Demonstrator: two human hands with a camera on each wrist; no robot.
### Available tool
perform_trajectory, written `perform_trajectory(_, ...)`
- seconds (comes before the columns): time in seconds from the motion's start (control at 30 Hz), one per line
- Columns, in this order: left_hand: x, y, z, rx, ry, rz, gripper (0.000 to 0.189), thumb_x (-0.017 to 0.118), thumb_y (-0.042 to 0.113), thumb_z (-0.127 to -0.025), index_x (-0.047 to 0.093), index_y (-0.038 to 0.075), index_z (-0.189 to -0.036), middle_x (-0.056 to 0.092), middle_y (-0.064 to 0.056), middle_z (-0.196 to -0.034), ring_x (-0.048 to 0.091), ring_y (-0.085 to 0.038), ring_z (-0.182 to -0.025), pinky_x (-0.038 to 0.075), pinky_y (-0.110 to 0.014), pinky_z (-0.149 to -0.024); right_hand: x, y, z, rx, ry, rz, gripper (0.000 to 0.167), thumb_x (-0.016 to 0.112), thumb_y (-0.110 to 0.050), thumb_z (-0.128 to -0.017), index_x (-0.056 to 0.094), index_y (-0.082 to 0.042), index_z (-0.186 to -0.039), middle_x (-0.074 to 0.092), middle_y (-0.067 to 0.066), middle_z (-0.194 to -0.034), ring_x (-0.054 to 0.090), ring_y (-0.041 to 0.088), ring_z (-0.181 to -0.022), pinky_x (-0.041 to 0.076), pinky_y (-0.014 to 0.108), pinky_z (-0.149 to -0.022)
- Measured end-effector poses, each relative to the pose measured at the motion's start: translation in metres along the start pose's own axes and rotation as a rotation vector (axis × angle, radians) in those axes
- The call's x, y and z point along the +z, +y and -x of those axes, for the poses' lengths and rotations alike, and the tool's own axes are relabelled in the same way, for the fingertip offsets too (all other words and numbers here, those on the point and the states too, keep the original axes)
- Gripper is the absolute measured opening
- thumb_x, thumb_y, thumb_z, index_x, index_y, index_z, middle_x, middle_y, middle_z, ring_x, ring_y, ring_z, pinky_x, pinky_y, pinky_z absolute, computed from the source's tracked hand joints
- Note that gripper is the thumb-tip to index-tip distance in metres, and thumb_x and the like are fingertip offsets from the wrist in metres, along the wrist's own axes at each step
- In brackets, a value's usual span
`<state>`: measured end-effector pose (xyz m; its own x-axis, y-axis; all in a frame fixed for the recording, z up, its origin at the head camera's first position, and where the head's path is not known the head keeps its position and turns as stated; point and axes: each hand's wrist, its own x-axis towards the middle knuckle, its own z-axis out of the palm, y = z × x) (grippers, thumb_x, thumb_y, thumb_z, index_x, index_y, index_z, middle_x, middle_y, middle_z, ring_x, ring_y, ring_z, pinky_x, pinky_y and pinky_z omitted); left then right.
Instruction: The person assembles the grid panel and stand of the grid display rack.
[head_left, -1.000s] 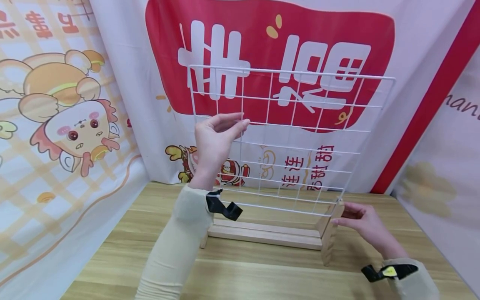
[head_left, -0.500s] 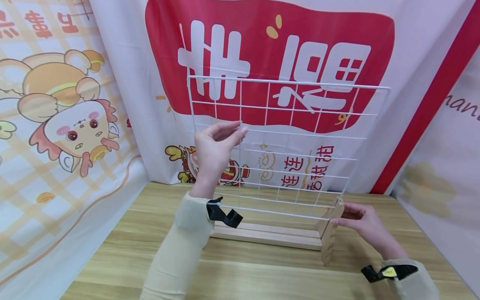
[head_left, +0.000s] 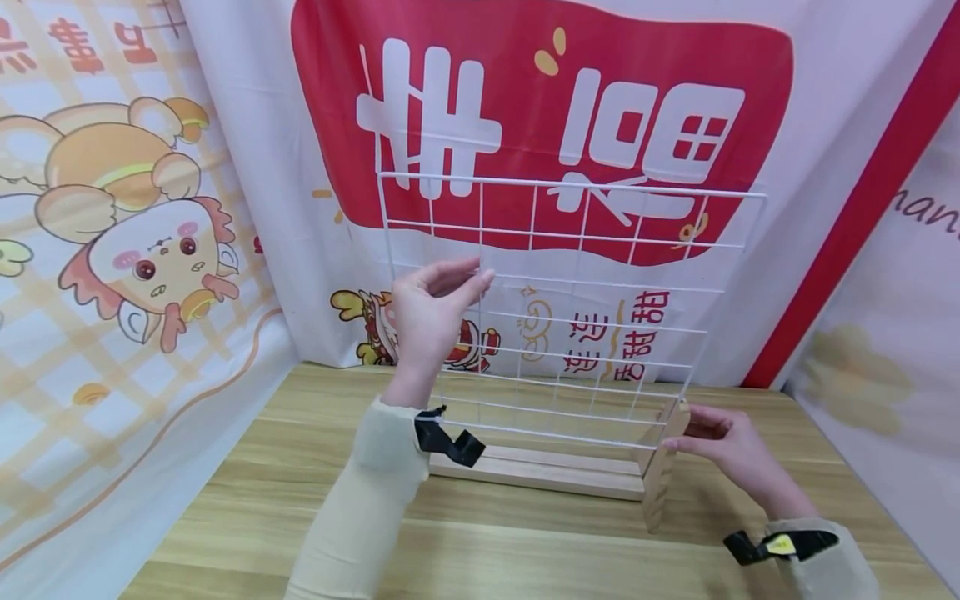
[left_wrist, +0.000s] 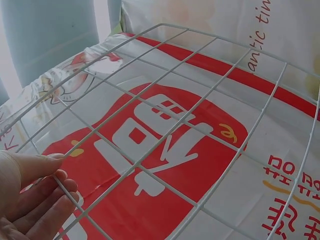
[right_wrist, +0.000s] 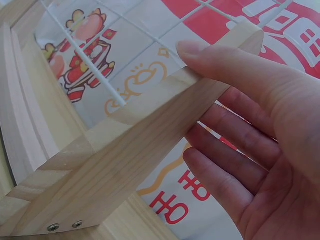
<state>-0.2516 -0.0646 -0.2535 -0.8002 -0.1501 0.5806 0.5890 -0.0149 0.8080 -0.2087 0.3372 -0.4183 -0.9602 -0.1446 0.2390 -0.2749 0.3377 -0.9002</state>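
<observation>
A white wire grid panel stands upright in the head view, just above a pale wooden stand with a grooved crossbar. My left hand pinches a wire of the panel left of its middle, thumb in front and fingers behind, as the left wrist view shows the grid too. At the stand's right end, my right hand holds the upright wooden side piece near its top, thumb on one edge and fingers at the other side. The panel's lower right corner meets this side piece. My left forearm hides the stand's left end.
A wood-grain tabletop lies under the stand. Behind it hangs a white cloth with a red patch and printed characters. Patterned cloth covers the left side, and another pale cloth the right.
The grid panel has moved steadily down towards the crossbar, my left hand lowering along with it. My right hand and the stand have stayed in place.
</observation>
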Motion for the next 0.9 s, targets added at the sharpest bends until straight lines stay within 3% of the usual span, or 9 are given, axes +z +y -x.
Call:
perform_trajectory(0.47,-0.002,-0.011,0.007,-0.015,-0.006,-0.013,0.029,0.086,0.026,-0.084,0.08,0.013,-0.11,0.076,-0.008,-0.106,0.074,-0.018,-0.092,0.06,-0.03,-0.084,-0.002,-0.005,-0.001,0.043,0.0,0.041,0.051,0.081,-0.012,-0.09,0.061,0.009,-0.132,0.075,0.006,-0.11,0.071,0.013,-0.097,0.059,0.025,-0.08)
perform_trajectory(0.7,-0.004,-0.016,0.01,-0.025,0.002,0.001,0.029,0.086,0.024,-0.085,0.079,0.01,-0.11,0.075,-0.011,-0.107,0.074,-0.019,-0.092,0.06,-0.03,-0.084,-0.002,-0.006,0.0,0.028,0.002,0.023,0.048,0.08,-0.007,-0.089,0.062,0.01,-0.13,0.075,0.008,-0.11,0.071,0.013,-0.096,0.059,0.025,-0.08)
perform_trajectory(0.9,-0.005,-0.02,0.013,-0.035,0.001,-0.021,0.029,0.085,0.028,-0.086,0.08,0.013,-0.11,0.076,-0.003,-0.106,0.074,-0.017,-0.094,0.06,-0.029,-0.085,-0.005,-0.019,-0.001,0.055,0.026,0.101,0.055,0.08,-0.014,-0.091,0.058,0.01,-0.135,0.072,0.012,-0.117,0.068,0.006,-0.096,0.058,0.023,-0.08)
